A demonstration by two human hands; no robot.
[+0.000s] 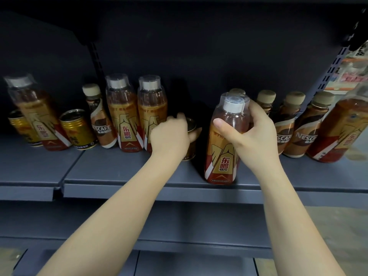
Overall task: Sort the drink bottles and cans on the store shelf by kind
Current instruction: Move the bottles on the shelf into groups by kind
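My right hand [249,132] grips the shoulder of an amber energy drink bottle [222,162] that stands near the front edge of the grey shelf [119,172]. My left hand [171,134] is wrapped around a gold can [190,144], mostly hidden behind it. Two more energy drink bottles [127,116] stand just left of that hand. A Nescafe coffee bottle [99,120] and two gold cans [77,128] sit further left, beside another energy drink bottle [37,114]. Right of my right hand stand several Nescafe bottles [304,128] and one energy drink bottle [342,128].
The shelf's dark back panel [199,56] is close behind the row. A slotted upright [326,76] stands at the right, with bright packaged goods [356,76] beyond it. A lower grey shelf [179,236] runs under my forearms.
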